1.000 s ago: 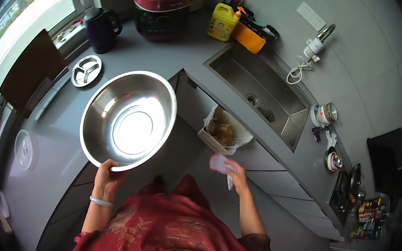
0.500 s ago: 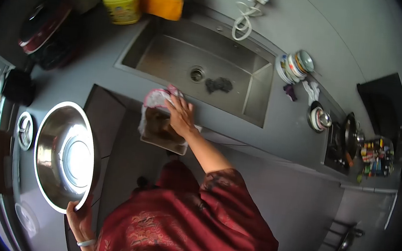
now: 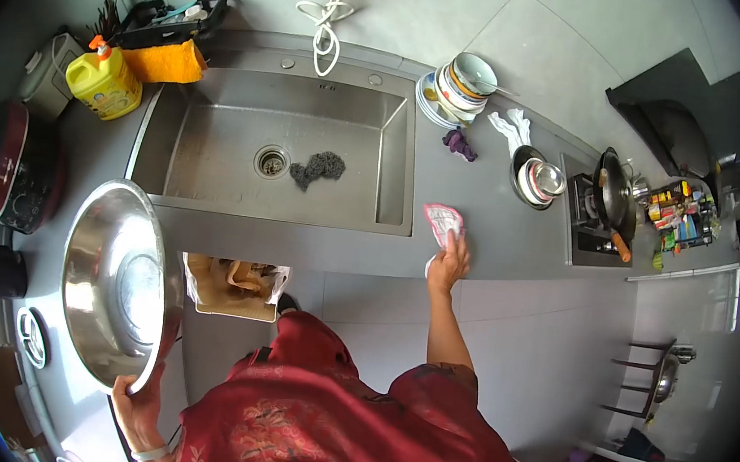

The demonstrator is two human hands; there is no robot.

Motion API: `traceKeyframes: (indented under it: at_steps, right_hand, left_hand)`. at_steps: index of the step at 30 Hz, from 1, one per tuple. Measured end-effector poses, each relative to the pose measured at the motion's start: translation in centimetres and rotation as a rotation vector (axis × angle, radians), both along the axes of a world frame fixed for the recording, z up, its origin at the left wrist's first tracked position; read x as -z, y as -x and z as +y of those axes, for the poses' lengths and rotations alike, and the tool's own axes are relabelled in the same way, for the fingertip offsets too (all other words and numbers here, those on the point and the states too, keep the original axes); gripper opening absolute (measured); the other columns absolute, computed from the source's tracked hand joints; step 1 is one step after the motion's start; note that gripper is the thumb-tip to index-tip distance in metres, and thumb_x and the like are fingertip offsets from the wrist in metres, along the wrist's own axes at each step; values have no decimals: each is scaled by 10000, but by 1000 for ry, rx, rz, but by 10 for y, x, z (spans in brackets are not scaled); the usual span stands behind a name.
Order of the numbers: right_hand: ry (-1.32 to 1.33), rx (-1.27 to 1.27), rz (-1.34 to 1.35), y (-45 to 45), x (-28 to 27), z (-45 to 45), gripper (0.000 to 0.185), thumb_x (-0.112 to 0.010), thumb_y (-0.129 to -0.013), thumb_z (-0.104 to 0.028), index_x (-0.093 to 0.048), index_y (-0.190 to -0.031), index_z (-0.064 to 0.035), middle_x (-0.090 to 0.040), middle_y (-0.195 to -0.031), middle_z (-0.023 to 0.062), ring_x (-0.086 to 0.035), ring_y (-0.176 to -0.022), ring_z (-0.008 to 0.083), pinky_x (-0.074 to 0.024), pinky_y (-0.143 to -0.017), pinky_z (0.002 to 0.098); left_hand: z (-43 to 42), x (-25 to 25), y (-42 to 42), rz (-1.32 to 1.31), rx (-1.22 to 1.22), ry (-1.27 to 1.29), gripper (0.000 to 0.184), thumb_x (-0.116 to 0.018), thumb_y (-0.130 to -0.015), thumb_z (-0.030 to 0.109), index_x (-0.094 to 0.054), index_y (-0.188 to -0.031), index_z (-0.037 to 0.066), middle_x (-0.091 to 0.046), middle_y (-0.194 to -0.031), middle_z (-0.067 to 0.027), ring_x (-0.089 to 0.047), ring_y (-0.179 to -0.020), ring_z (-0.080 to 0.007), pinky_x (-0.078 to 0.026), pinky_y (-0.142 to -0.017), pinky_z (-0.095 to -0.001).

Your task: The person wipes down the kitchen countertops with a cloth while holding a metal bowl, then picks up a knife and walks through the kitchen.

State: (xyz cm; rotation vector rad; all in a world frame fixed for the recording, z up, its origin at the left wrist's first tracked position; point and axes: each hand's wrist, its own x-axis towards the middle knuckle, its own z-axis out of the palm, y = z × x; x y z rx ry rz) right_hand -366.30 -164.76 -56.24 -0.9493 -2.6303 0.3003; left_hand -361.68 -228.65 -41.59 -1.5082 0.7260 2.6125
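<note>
My left hand [image 3: 138,407] is closed on the rim of a large steel basin [image 3: 93,292], thumb over the near edge. The basin is tilted, its shiny inside facing up, above the left counter. On the counter to the right of the sink, my right hand [image 3: 450,262] grips a pink-and-white cloth [image 3: 443,221], which spreads out beyond my fingertips at the front edge. The steel sink [image 3: 217,138] lies between my hands, with a dark grey scrubbing pad [image 3: 318,170] beside its drain.
Below the counter front stands a lined bin [image 3: 235,310] with brown contents. A yellow bottle [image 3: 106,86] and an orange cloth [image 3: 164,61] sit at the sink's left. Stacked bowls [image 3: 457,87], a purple cloth [image 3: 459,145] and a stove [image 3: 583,219] are to the right.
My right hand and the cloth have moved from over the bin to the counter right of the sink. The view has turned; my left hand still holds the basin.
</note>
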Motion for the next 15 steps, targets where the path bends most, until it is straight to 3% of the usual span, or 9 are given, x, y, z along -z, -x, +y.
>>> traceKeyframes:
  at_steps: [2, 3, 7, 13, 15]
  right_hand:
    - [-33, 30, -177, -7, -18, -31, 520, -535, -859, -119, -415, -1362, -178, -327, -1418, 178, -300, -1302, 371, -274, -1016, 531]
    - [-7, 10, -249, -7, -28, -39, 532, -505, -892, -227, -355, -1399, -173, -285, -1448, 182, -227, -1348, 385, -200, -1063, 542]
    - [-35, -54, -264, 13, -35, -45, 562, -479, -906, -311, -314, -1417, -147, -238, -1477, 177, -195, -1361, 384, -147, -1110, 489]
    - [-50, -178, -262, 112, -38, -4, 584, -498, -891, -320, -306, -1417, -157, -263, -1467, 168, -209, -1359, 385, -178, -1109, 479]
    - [-79, -252, -217, 158, -32, 13, 575, -508, -884, -314, -325, -1405, -153, -282, -1456, 166, -235, -1346, 385, -195, -1101, 481]
  left_hand:
    - [15, -11, 8, -28, 32, -14, 413, -472, -704, -51, -454, -1102, -158, -581, -1083, -258, -607, -971, -383, -505, -912, -509]
    - [26, -25, 9, -27, 37, -20, 417, -472, -704, -51, -453, -1108, -154, -583, -1079, -253, -609, -966, -379, -508, -908, -506]
    - [33, -26, 9, 21, 101, -32, 415, -477, -718, -36, -457, -1115, -154, -569, -1112, -267, -570, -1021, -403, -480, -947, -481]
    - [52, -25, 12, 59, 51, -76, 457, -465, -702, -46, -463, -1155, -105, -561, -1153, -231, -551, -1083, -374, -454, -973, -482]
    - [74, -47, 20, 25, 51, -24, 463, -465, -701, -46, -462, -1161, -100, -557, -1164, -224, -550, -1088, -366, -451, -978, -479]
